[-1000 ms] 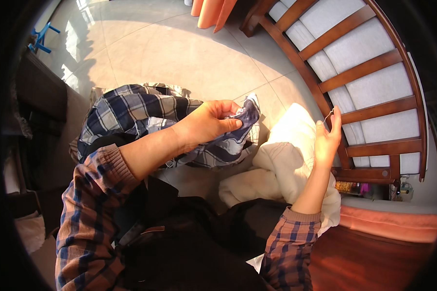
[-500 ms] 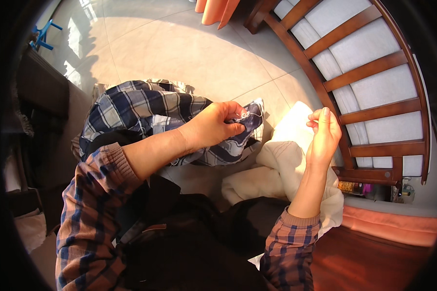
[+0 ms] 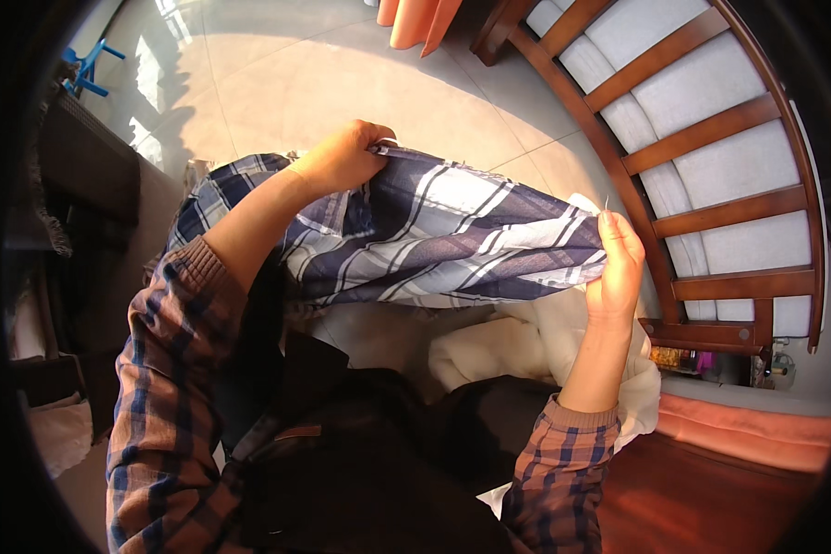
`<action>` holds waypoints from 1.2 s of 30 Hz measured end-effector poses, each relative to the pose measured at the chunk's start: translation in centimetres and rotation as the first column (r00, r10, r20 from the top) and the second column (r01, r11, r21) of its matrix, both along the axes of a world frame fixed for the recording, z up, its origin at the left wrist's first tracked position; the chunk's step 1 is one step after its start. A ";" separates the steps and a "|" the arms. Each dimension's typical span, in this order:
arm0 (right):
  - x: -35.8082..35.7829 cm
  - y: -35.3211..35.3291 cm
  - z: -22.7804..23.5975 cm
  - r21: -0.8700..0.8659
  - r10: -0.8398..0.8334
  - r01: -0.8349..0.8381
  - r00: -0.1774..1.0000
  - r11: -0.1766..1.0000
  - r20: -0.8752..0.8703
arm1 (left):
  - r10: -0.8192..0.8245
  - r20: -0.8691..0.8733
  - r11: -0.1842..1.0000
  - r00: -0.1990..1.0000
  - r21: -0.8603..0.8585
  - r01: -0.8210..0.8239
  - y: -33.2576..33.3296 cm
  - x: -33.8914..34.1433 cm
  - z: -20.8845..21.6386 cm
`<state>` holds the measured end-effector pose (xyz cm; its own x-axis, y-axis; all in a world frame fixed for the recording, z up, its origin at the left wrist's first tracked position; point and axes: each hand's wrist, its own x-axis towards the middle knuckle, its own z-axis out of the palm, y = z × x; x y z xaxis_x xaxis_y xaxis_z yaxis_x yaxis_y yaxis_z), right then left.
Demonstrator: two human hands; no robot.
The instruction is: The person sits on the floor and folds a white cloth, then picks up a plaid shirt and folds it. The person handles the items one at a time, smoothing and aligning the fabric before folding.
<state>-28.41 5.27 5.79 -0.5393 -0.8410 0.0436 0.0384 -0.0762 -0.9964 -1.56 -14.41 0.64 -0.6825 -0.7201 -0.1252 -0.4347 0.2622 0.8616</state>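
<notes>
A navy, white and black plaid cloth (image 3: 471,226) is stretched between my two hands above my lap. My left hand (image 3: 346,157) is closed on its far edge, with the fingertips partly hidden. The right-hand end is pinched between the thumb and fingers of my right hand (image 3: 616,258). A thin pale sliver rises just above my right thumb; whether it is thread or a needle I cannot tell. More of the plaid cloth hangs in folds beside and below my left forearm. Under the stretched part lies a cream, thick cloth (image 3: 489,351), next to my right wrist.
To the right stands a wooden slatted frame (image 3: 702,138) with pale grey padding behind it. An orange curtain (image 3: 415,23) hangs at the top. A small blue stool (image 3: 88,69) is at the far left, near dark furniture (image 3: 88,185). Sunlit tiles (image 3: 342,88) lie ahead.
My left hand has moved left and away from me, spreading the bunched cloth. My right hand, earlier apart from it in a pinch, now grips its right end. The cloth is pulled taut.
</notes>
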 end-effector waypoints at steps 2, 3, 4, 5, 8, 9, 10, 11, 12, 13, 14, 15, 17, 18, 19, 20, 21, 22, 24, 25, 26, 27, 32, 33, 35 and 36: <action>0.0 0.2 1.1 -0.038 -0.085 0.091 0.987 0.995 0.136 | 0.094 -0.177 0.979 0.980 0.194 -0.059 -1.7 1.1 0.2; -0.3 0.3 1.1 -0.043 -0.083 0.090 0.986 0.995 0.146 | 0.092 -0.206 0.981 0.974 0.185 -0.054 -2.6 1.8 0.0; -0.8 0.3 1.0 -0.050 -0.076 0.085 0.984 0.995 0.159 | 0.094 -0.233 0.983 0.968 0.173 -0.054 -2.8 2.3 0.5; -1.1 0.2 0.9 -0.045 -0.091 0.099 0.983 0.994 0.156 | 0.164 -0.272 0.962 0.948 0.258 -0.093 -2.8 2.7 1.0; -1.5 0.2 0.4 -0.002 -0.120 0.121 0.989 0.993 0.082 | 0.331 -0.391 0.897 0.859 0.414 -0.157 -3.4 3.3 2.2; -1.7 0.3 0.1 0.032 -0.120 0.119 0.993 0.992 0.013 | 0.375 -0.457 0.865 0.807 0.487 -0.126 -3.5 3.5 2.3; -2.5 0.7 -0.2 0.065 -0.125 0.129 0.990 0.990 -0.060 | 0.380 -0.468 0.838 0.798 0.539 -0.083 -3.3 3.0 2.5; -3.4 0.6 -1.1 0.159 -0.104 0.166 0.936 0.973 -0.337 | 0.396 -0.466 0.807 0.791 0.588 -0.057 -2.7 2.9 3.3; -4.2 0.6 -2.0 0.304 -0.012 0.251 0.789 0.919 -0.614 | 0.410 -0.465 0.773 0.785 0.634 -0.028 -2.1 2.7 4.0; -3.3 0.1 -2.2 0.238 0.030 0.244 0.635 0.940 -0.772 | 0.340 -0.443 0.769 0.830 0.639 0.026 -1.4 2.3 4.1; -1.4 -0.3 -2.0 0.175 0.057 0.228 0.445 0.958 -0.894 | 0.262 -0.422 0.756 0.868 0.648 0.087 -0.4 1.5 4.1; 0.4 -1.1 -1.4 0.253 0.137 0.100 0.626 0.962 -0.768 | 0.202 -0.411 0.761 0.889 0.637 0.122 0.7 0.7 4.4; 4.6 -2.6 -0.4 0.128 0.296 -0.269 0.912 0.954 -0.284 | 0.054 -0.434 0.764 0.899 0.598 0.243 2.0 -0.4 4.5; 6.5 -3.2 -0.7 0.070 0.349 -0.342 0.927 0.937 -0.140 | -0.028 -0.463 0.761 0.886 0.565 0.320 2.6 -0.4 3.9; 7.2 -3.8 -1.2 0.060 0.414 -0.410 0.893 0.910 -0.179 | -0.045 -0.464 0.778 0.885 0.539 0.323 3.3 -0.5 4.0; 8.0 -4.2 -1.4 0.060 0.399 -0.394 0.904 0.917 -0.152 | -0.097 -0.473 0.803 0.876 0.483 0.349 3.6 -0.7 4.1; 7.5 -4.1 -1.5 0.142 0.488 -0.472 0.865 0.870 -0.113 | -0.076 -0.487 0.796 0.870 0.495 0.347 3.9 -0.9 4.0; 7.1 -4.2 -2.0 0.218 0.579 -0.555 0.813 0.803 -0.061 | -0.046 -0.497 0.791 0.866 0.511 0.335 4.1 -0.9 3.9; 6.7 -3.9 -2.7 0.151 0.440 -0.430 0.897 0.890 -0.044 | 0.103 -0.510 0.764 0.854 0.590 0.261 3.9 -1.0 3.2; 6.2 -3.6 -2.7 0.128 0.374 -0.365 0.926 0.922 -0.058 | 0.179 -0.508 0.743 0.843 0.631 0.222 4.0 -1.0 3.3; 5.9 -3.4 -2.6 0.105 0.306 -0.297 0.950 0.949 -0.070 | 0.211 -0.495 0.697 0.843 0.681 0.226 3.8 -0.7 3.6; 5.6 -3.3 -2.4 0.028 0.261 -0.260 0.965 0.965 -0.013 | 0.260 -0.485 0.678 0.835 0.708 0.200 3.8 -0.5 4.1; 8.1 -3.7 -2.7 0.061 0.322 -0.316 0.928 0.947 -0.187 | 0.282 -0.525 0.643 0.803 0.725 0.248 3.1 0.0 3.2; 9.2 -4.0 -3.1 0.113 0.310 -0.288 0.885 0.951 -0.347 | 0.291 -0.510 0.646 0.810 0.729 0.227 3.4 -0.1 3.4; 10.4 -4.7 -4.2 0.150 0.276 -0.234 0.865 0.961 -0.418 | 0.262 -0.516 0.626 0.816 0.734 0.263 3.7 -0.3 3.9; 10.4 -5.0 -4.8 0.142 0.248 -0.212 0.908 0.967 -0.338 | 0.245 -0.521 0.614 0.817 0.736 0.285 3.7 -0.5 4.0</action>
<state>-18.01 0.32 0.95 -0.2955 -0.9497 0.1036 -0.3094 -0.0074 -0.9509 -2.10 -10.66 4.61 -0.8259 -0.5157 -0.2279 0.1507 -0.5914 0.7922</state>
